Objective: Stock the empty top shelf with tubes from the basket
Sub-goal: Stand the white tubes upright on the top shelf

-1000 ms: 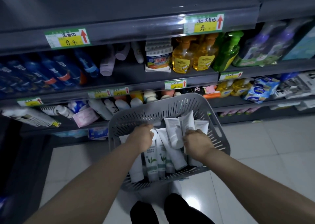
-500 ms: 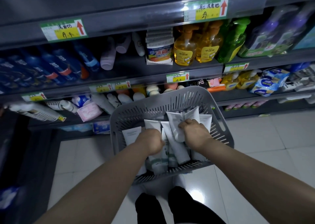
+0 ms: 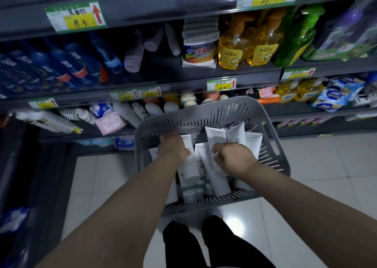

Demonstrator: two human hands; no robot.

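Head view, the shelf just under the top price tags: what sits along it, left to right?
blue bottles → lilac bottles → white tub → yellow pump bottles → green bottle → purple bottles

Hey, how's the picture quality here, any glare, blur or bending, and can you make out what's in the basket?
Head view: dim overall, yet the white plastic tubes in the grey slotted plastic basket show clearly; glare sits on the glossy white floor tiles; the dark blue bottles at left are smeared; the grey shelf edges bow from the wide lens.
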